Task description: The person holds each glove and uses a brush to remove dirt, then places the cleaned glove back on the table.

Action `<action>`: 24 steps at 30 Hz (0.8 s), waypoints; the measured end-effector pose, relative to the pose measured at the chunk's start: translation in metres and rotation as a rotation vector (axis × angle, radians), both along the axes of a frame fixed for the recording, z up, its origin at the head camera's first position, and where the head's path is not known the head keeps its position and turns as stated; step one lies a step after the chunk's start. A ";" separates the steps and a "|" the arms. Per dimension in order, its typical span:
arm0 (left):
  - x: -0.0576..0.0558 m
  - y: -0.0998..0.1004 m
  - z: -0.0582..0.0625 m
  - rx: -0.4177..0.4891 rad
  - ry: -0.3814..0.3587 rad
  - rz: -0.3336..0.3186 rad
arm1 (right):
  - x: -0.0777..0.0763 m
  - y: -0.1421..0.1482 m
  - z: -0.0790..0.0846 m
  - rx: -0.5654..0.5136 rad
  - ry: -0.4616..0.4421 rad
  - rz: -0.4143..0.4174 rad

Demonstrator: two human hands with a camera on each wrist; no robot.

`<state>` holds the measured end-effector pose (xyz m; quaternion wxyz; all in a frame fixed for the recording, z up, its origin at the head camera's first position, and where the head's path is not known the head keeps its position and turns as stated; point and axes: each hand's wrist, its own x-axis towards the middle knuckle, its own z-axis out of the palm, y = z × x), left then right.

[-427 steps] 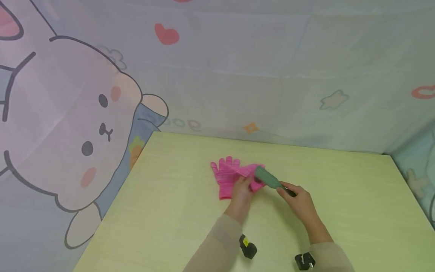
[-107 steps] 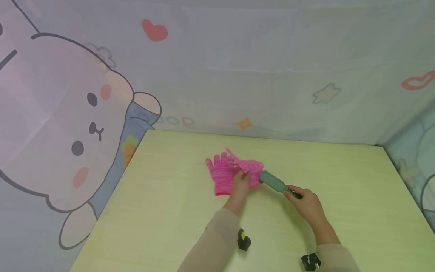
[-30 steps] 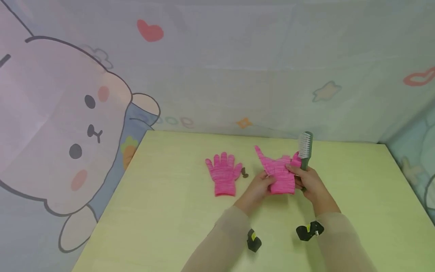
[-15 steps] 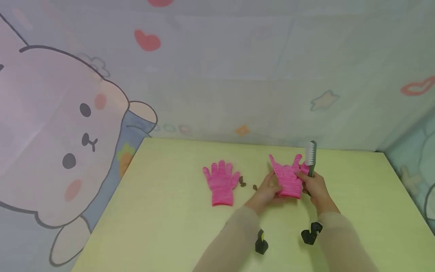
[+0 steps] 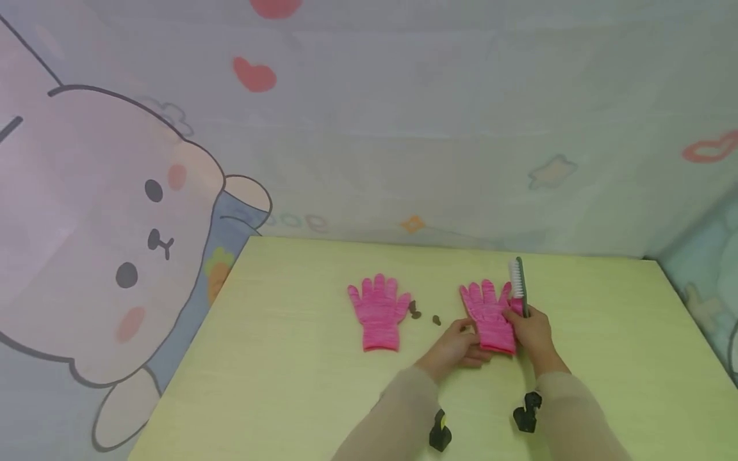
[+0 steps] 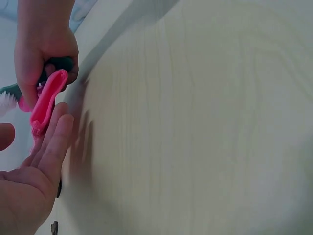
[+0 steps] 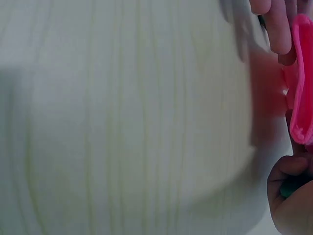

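Observation:
My right hand (image 5: 533, 331) grips a green brush (image 5: 521, 285) with white bristles and pinches the thumb side of a pink knit glove (image 5: 494, 325). The brush stands upright beside the glove, bristles to the left. Under the glove's left side and cuff lies my left hand (image 5: 452, 349). In the left wrist view, that hand's fingers (image 6: 57, 142) are straight, palm up, against the underside of the glove. The glove's open cuff (image 7: 300, 81) faces the right wrist camera, above the table. A second pink glove (image 5: 379, 314) lies flat, fingers away from me, to the left.
Small brown bits (image 5: 436, 320) lie on the pale wooden table (image 5: 277, 358) between the two gloves. Behind the table hangs a printed cloth (image 5: 438, 128) with a rabbit, hearts and stars. Both wrists carry a black camera (image 5: 526, 413).
The glove has been lifted off the table from beside the other one and moved right, baring brown bits. Its fingers have spread out. The brush has turned upright, and my left thumb has let go.

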<state>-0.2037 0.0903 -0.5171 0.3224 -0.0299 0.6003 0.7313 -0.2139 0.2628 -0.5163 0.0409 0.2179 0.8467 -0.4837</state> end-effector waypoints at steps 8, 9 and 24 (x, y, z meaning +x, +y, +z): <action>0.010 -0.005 0.002 -0.026 0.015 -0.021 | 0.005 -0.002 -0.005 0.121 0.033 0.000; 0.011 -0.005 0.003 -0.035 0.019 -0.021 | 0.005 -0.003 -0.005 0.128 0.036 -0.001; 0.011 -0.018 -0.001 -0.299 0.231 -0.045 | 0.002 -0.018 -0.005 0.136 0.073 0.006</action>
